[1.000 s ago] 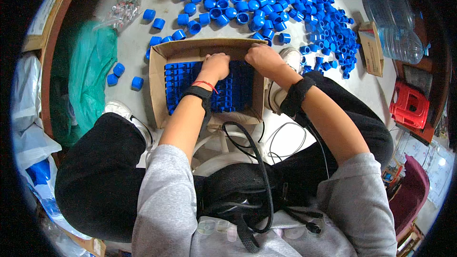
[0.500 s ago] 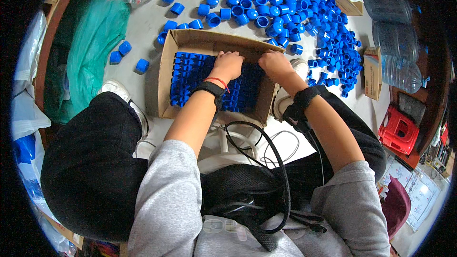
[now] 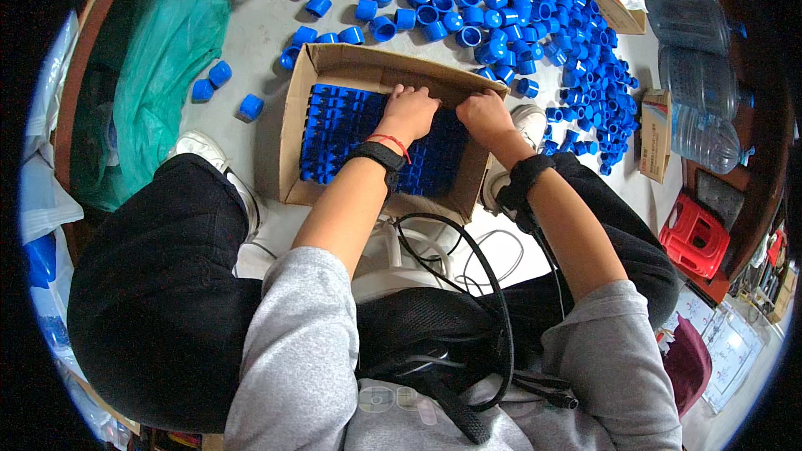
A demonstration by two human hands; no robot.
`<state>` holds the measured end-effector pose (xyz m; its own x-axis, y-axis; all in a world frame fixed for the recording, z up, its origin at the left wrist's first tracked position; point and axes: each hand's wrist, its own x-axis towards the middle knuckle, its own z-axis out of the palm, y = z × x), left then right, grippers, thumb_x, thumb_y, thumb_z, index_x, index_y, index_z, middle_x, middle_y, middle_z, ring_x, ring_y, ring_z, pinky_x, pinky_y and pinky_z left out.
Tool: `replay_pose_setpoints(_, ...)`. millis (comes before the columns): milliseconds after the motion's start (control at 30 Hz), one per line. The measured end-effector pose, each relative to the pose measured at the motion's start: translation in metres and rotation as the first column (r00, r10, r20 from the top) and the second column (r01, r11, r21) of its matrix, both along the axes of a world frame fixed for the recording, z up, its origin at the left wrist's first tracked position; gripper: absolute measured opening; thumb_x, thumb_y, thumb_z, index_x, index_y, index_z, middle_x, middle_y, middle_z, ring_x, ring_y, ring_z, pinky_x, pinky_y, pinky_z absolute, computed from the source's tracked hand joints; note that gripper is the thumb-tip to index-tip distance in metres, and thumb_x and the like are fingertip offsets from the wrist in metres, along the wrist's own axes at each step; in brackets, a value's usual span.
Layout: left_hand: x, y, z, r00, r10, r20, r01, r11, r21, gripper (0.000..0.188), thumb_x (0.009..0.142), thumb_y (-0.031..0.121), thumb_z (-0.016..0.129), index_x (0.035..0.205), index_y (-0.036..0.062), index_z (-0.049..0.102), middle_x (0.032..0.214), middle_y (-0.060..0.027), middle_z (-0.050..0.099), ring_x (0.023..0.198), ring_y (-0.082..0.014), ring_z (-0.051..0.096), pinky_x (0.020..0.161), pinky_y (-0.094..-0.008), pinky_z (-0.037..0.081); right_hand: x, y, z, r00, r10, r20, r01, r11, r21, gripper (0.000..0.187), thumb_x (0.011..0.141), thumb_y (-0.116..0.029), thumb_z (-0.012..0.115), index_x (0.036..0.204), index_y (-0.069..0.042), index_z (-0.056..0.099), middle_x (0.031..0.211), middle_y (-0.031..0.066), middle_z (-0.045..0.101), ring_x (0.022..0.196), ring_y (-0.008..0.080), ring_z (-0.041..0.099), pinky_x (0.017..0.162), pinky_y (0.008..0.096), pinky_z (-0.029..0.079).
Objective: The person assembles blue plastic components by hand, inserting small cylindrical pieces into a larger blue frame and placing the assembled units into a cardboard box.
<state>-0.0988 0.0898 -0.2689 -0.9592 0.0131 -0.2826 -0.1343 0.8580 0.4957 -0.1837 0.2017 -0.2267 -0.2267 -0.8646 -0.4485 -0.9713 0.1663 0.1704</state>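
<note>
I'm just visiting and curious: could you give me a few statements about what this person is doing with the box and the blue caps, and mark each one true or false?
1. Both hands are inside the cardboard box. True: the left hand and right hand rest on the rows of blue caps packed in it.
2. The box is empty. False: it holds tightly packed rows of blue caps.
3. Many loose blue caps lie on the floor beyond the box. True.
4. The green plastic sheet covers the box. False: it lies apart, to the box's left.
5. A red stool stands on the person's right. True.
</note>
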Motion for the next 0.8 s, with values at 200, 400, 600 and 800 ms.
replay_pose_setpoints(200,-0.002,-0.001,0.003,0.999,-0.030,0.028,0.030,1.000,-0.002,0.024,0.066,0.005,0.042,0.086,0.0098,0.054,0.087,-0.0107,0.049,0.085,-0.0258,0.047,0.075,-0.0377,0.034,0.000,0.001,-0.005,0.997,-0.013,-0.071,0.016,0.999,0.043,0.013,0.064,-0.015,0.046,0.055,-0.014,0.056,0.058,0.0036,0.054,0.061,0.0170,0.054,0.054,0.0299,0.037)
replay_pose_setpoints(400,-0.001,-0.004,0.001,1.000,-0.007,0.027,0.007,1.000,0.005,0.025,0.065,0.005,0.043,0.087,0.0094,0.054,0.089,-0.0105,0.049,0.086,-0.0257,0.047,0.076,-0.0378,0.034,0.001,-0.005,0.006,0.985,-0.165,0.052,0.164,0.986,0.009,0.010,0.063,-0.010,0.046,0.059,-0.008,0.055,0.066,0.0107,0.055,0.064,0.0230,0.054,0.057,0.0318,0.043)
replay_pose_setpoints(600,-0.002,-0.003,0.000,0.999,-0.004,0.051,0.003,1.000,0.010,0.027,0.064,0.004,0.044,0.089,0.0100,0.054,0.089,-0.0099,0.049,0.087,-0.0251,0.047,0.076,-0.0376,0.034,-0.002,-0.002,-0.005,0.992,-0.117,0.046,0.115,0.993,0.035,0.010,0.063,-0.009,0.045,0.059,-0.007,0.055,0.065,0.0112,0.054,0.065,0.0236,0.054,0.057,0.0311,0.045)
replay_pose_setpoints(800,-0.004,-0.001,0.002,0.997,0.009,0.079,-0.011,1.000,0.020,0.023,0.067,0.008,0.043,0.087,0.0133,0.055,0.092,-0.0074,0.050,0.091,-0.0238,0.046,0.081,-0.0376,0.030,0.001,-0.002,-0.007,0.996,-0.092,-0.023,0.093,0.993,0.071,0.013,0.066,-0.013,0.044,0.061,-0.011,0.057,0.065,0.0061,0.056,0.065,0.0194,0.055,0.057,0.0291,0.044)
